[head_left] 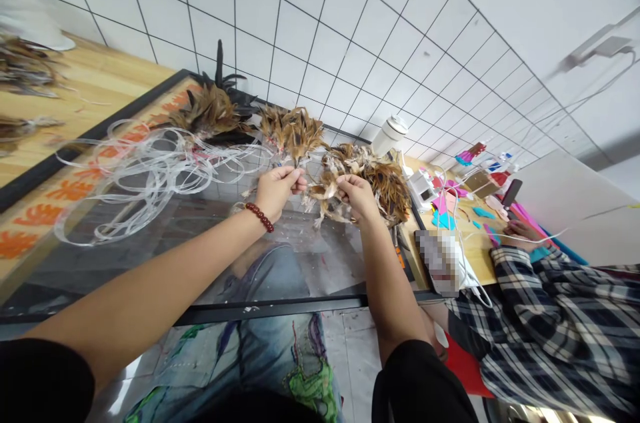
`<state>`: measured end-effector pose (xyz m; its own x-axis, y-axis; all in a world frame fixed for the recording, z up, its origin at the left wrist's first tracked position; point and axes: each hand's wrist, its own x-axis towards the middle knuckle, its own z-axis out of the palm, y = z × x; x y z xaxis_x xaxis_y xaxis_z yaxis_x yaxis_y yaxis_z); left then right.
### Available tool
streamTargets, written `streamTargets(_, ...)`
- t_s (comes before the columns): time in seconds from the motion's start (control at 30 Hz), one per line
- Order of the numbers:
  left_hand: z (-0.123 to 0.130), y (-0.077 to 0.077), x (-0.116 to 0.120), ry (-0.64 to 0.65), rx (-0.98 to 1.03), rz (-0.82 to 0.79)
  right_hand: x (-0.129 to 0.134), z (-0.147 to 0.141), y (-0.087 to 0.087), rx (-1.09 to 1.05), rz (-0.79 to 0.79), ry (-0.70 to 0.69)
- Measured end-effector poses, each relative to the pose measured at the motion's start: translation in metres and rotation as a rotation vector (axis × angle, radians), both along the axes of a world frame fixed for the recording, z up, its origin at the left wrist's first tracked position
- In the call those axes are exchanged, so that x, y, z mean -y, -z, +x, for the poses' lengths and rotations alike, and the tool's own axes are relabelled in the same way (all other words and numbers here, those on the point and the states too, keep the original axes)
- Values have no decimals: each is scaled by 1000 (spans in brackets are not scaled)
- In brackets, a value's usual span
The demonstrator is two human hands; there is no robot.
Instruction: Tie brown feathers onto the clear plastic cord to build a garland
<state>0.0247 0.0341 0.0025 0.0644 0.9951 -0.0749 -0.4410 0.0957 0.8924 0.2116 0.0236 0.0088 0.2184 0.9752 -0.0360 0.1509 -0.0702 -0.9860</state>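
My left hand, with a beaded bracelet at the wrist, is closed in a pinch over the glass-topped table. What lies between its fingertips is too small to make out. Just beyond it is a bunch of brown feathers. My right hand pinches a pale-based feather at the near edge of a loose pile of brown feathers. Farther left lies a brown and black feather bunch, beside a loose tangle of clear plastic strip.
A white-tiled wall backs the table. A white cup-like container stands behind the feather pile. At right, a phone, white cables and coloured scraps lie near a co-worker's plaid sleeve. More feathers lie far left.
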Motion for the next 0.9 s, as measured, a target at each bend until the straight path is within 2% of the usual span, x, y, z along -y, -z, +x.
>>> streamTargets(0.13,1,-3,5,103,-12,-99,3,-14,-6,-118,53,2)
streamTargets(0.3,3,-8,13,221,22,-262,8,-39,-1,-77,271,-8)
streamTargets(0.43,3,-9,15,281,74,-325,10,-46,1,-73,299,-14)
streamTargets(0.6,5,-5,15,350,126,-272,12,-47,-4,-169,252,-24)
streamTargets(0.77,8,-3,16,313,67,-164,12,-43,-9,-307,177,-48)
streamTargets(0.83,8,-3,16,317,34,-129,11,-40,-9,-315,186,-60)
streamTargets(0.9,8,-3,15,293,26,-101,10,-35,-8,-291,246,-16)
